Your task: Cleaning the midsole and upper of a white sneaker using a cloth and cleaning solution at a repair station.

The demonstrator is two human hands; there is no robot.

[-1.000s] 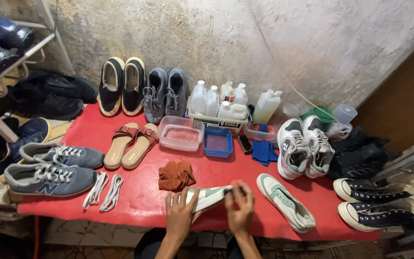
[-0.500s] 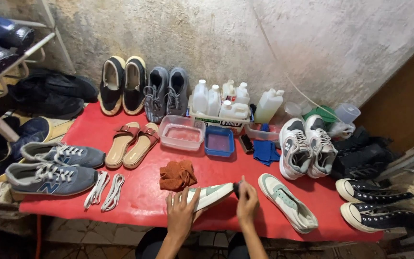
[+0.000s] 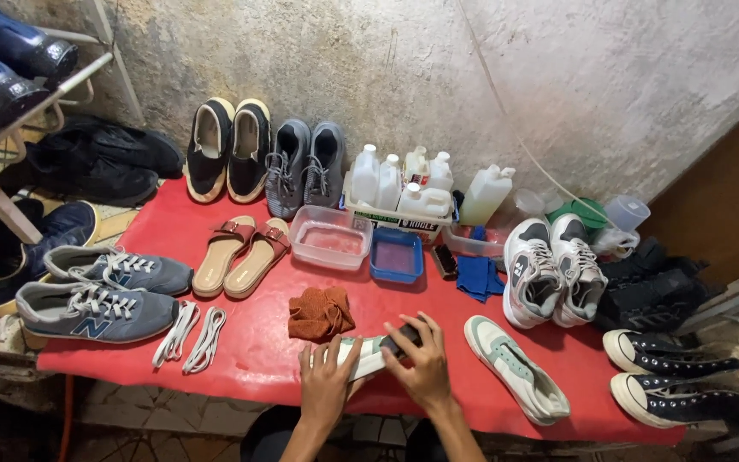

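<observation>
A white and green shoe (image 3: pixel 361 355) is being held at the near edge of the red table (image 3: pixel 250 342). It is being gripped by the left hand (image 3: pixel 327 383), with the fingers wrapped around its heel end. A dark brush (image 3: pixel 399 340) is being pressed on the shoe by the right hand (image 3: pixel 425 368), fingers curled tight around it. An orange cloth (image 3: pixel 320 312) is lying just behind the shoe, and the other white and green shoe (image 3: pixel 517 370) is lying near the right hand.
</observation>
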